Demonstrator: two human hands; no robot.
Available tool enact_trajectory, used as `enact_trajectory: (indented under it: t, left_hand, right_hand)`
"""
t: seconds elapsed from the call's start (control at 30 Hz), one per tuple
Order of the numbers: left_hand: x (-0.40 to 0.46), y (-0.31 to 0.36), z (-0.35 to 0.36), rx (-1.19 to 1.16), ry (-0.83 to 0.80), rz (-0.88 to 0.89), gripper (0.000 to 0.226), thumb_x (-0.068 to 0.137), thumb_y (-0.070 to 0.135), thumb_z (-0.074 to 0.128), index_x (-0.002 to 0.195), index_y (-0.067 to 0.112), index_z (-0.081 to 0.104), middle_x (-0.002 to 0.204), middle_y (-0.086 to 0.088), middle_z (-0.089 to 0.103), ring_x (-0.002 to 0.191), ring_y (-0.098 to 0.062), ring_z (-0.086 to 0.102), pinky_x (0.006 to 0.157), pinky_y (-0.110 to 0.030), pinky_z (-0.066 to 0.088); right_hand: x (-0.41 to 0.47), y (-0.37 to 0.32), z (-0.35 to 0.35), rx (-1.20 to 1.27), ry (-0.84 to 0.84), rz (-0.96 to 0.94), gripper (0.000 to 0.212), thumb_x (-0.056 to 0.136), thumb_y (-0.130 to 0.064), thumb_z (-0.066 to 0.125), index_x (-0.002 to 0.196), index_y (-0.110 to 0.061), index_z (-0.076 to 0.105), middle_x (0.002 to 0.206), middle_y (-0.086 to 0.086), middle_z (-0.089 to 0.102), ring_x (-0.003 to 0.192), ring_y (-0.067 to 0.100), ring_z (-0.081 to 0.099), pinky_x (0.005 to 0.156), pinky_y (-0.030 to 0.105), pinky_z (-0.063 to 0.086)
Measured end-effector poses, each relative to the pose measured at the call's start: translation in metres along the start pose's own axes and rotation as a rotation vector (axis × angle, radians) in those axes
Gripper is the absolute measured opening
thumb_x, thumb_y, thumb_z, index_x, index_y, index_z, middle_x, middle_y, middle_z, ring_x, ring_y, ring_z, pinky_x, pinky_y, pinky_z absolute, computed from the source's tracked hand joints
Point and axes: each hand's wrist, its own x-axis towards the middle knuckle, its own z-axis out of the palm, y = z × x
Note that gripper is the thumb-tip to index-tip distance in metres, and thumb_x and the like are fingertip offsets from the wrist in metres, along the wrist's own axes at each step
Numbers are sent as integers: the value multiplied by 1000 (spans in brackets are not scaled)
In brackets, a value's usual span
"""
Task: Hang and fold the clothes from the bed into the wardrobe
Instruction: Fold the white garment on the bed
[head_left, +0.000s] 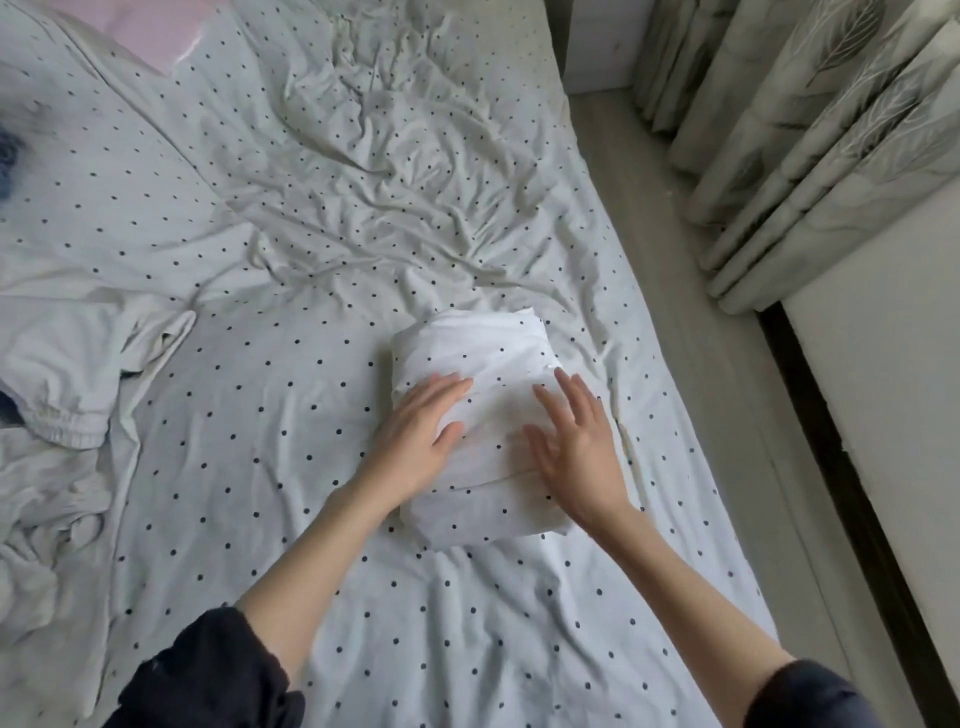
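Near the right edge of the dotted bedsheet (260, 415) lies my folded white cotton bundle (478, 364). Left hand (415, 431) and right hand (576, 441) press flat on it, fingers spread. It looks soft, light and floppy; I'd scoop beneath both long sides.

Def a bedroom at home imo. Bed (260, 415) w/ rumpled polka-dot sheet, leaf-print curtains (810, 130) hanging down to the floor (675, 312) beside it.

White folded garment (483, 415) on a white, dark-dotted bedsheet (291, 415).
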Motion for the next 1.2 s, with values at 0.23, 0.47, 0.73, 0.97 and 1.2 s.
enact_trajectory:
  t: [0.23, 0.47, 0.73, 0.97, 1.2]
  left_hand:
    - [-3, -47, 19, 507, 18, 194, 56, 100, 45, 19, 146, 15, 22, 154, -12, 22, 143, -27, 14, 114, -44, 12]
    - [33, -88, 48, 617, -5, 152, 60, 95, 48, 25, 149, 25, 12, 157, -7, 13, 145, -25, 8, 116, -45, 5]
    - [48, -113, 73, 648, -103, 126, 61, 96, 55, 8, 149, 25, 3, 157, -8, 10, 145, -23, 3, 115, -41, -5]
    - [45, -97, 37, 487, -161, 150, 59, 91, 46, 3, 148, 28, -2, 155, 8, -9, 145, -15, -9, 116, -32, -11]
    - [30, -125, -12, 662, -135, 409, 89, 68, -11, 42, 148, 22, 18, 155, -2, 24, 145, -16, 4, 115, -37, 11]
  right_hand:
    - [16, -21, 46, -251, -187, 26, 64, 91, -50, 19, 148, -23, 27, 157, 13, 15, 144, 35, 14, 114, 55, 13]
    - [13, 16, 92, -317, -175, 1, 69, 90, -66, 15, 148, -30, 20, 159, 10, 9, 145, 32, 5, 111, 60, 7]
    - [22, 41, 126, -312, -158, 5, 68, 91, -65, 20, 148, -28, 25, 157, 9, 17, 145, 34, 12, 112, 61, 10]
    - [14, 19, 97, -306, -149, 14, 66, 91, -57, 27, 147, -21, 31, 157, 10, 18, 145, 31, 13, 112, 59, 2]
    - [-19, -60, 104, -348, -131, 192, 98, 72, -72, 35, 134, 3, 47, 145, 20, 40, 136, 40, 33, 103, 63, 14]
